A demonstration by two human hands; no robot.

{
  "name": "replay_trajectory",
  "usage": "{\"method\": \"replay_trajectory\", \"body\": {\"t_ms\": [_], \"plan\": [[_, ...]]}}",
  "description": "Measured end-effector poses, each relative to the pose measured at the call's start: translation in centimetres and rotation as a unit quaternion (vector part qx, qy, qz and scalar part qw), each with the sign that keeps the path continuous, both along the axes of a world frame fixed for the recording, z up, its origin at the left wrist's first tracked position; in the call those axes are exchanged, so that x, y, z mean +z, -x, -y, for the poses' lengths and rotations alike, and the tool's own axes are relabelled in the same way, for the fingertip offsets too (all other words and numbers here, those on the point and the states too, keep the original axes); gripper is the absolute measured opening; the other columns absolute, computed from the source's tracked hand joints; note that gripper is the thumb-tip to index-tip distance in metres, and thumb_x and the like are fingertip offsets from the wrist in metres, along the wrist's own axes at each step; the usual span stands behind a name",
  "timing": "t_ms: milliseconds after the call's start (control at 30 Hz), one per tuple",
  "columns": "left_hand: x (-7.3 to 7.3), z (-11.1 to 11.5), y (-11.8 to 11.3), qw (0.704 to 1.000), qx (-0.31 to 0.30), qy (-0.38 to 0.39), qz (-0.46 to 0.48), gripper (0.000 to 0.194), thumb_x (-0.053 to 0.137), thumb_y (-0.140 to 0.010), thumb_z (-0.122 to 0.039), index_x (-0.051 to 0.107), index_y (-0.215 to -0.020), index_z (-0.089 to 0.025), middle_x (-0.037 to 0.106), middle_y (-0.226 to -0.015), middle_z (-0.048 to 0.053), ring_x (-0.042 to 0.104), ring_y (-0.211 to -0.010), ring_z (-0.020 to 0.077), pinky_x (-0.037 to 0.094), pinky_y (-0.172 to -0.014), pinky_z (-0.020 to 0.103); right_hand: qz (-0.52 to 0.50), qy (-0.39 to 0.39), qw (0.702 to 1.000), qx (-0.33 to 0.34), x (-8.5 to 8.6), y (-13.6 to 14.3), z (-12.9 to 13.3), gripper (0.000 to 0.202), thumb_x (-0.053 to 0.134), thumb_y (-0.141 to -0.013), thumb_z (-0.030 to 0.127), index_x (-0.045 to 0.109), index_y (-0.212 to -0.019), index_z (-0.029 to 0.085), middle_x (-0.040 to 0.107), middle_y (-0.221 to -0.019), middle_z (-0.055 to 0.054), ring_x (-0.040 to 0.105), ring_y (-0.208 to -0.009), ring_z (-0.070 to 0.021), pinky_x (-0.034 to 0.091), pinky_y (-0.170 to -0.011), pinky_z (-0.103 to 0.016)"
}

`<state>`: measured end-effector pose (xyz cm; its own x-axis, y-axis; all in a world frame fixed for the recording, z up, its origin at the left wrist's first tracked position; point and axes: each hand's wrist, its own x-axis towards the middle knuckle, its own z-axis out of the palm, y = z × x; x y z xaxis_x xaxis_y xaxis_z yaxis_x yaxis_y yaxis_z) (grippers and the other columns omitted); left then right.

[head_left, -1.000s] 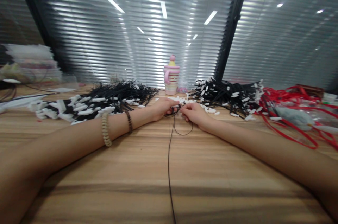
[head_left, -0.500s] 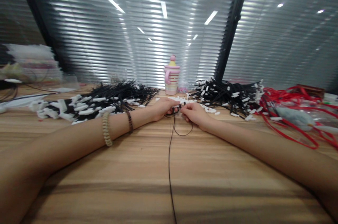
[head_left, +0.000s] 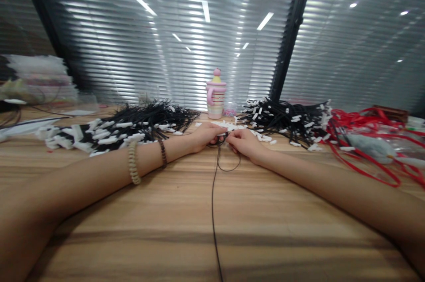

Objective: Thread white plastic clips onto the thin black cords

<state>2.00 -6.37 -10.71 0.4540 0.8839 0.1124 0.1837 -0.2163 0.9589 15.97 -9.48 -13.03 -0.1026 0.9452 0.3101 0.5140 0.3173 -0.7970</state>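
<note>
My left hand [head_left: 207, 137] and my right hand [head_left: 245, 142] meet nearly fingertip to fingertip over the wooden table [head_left: 172, 220]. Both are closed in a pinch on a thin black cord [head_left: 214, 211]. Between them the cord forms a small dark bunch that the fingers partly cover. A loop of it hangs below my right hand, and one long strand runs down the table toward me. Small white plastic pieces [head_left: 265, 138] lie scattered just behind my hands.
Black cords with white ends [head_left: 109, 133] are heaped at left, with another such heap [head_left: 288, 118] at right. Red straps [head_left: 358, 122] and a clear bag lie farther right. A pink lidded cup [head_left: 216, 98] stands behind my hands, before the window blinds.
The fingertips of both hands have come slightly closer around the cord, and the dark bit showing above them is now less visible. The hanging loop has shifted slightly left.
</note>
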Motion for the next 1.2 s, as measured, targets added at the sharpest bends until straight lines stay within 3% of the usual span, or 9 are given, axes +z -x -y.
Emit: {"method": "replay_trajectory", "body": {"t_ms": [133,367,600,1200], "plan": [[0.1,0.3,0.0,1.0,0.007,-0.01,-0.015,0.024,0.06,-0.067,-0.035,0.061,-0.061,-0.012,0.044,-0.042,-0.004,0.033,-0.039,0.0032,0.019,-0.041,0.019,0.009,0.0,1.0,0.007,0.0,0.0,-0.1,0.019,0.044,-0.067,0.021,0.047,-0.05,0.014,0.044,-0.042,0.003,0.037,-0.04,-0.0063,0.023,-0.039,-0.019],[-0.9,-1.0,0.1,0.999,-0.011,-0.025,-0.018,0.028,0.06,-0.066,-0.04,0.06,-0.062,-0.013,0.052,-0.052,-0.002,0.038,-0.042,0.004,0.021,-0.041,0.019,0.017,-0.001,1.0,0.002,0.3,0.1,0.3,0.017,0.044,-0.065,0.021,0.049,-0.051,0.014,0.044,-0.043,0.003,0.037,-0.041,-0.007,0.022,-0.039,-0.019],[-0.6,-0.7,0.1,0.999,-0.004,-0.037,-0.029,0.03,0.06,-0.067,-0.041,0.057,-0.056,-0.013,0.052,-0.051,-0.002,0.038,-0.042,0.0042,0.023,-0.04,0.019,0.016,0.008,1.0,0.005,0.4,0.1,0.5,0.017,0.045,-0.066,0.021,0.05,-0.051,0.014,0.044,-0.041,0.003,0.036,-0.039,-0.0067,0.025,-0.039,-0.019],[-1.3,-1.2,0.0,0.996,-0.023,-0.056,-0.059,0.031,0.058,-0.068,-0.042,0.065,-0.067,-0.012,0.048,-0.047,-0.003,0.035,-0.042,0.0039,0.02,-0.04,0.017,0.069,-0.001,0.998,-0.005,0.5,0.1,0.5,0.019,0.047,-0.07,0.025,0.052,-0.056,0.014,0.047,-0.043,0.002,0.041,-0.042,-0.0078,0.024,-0.042,-0.02]]}}
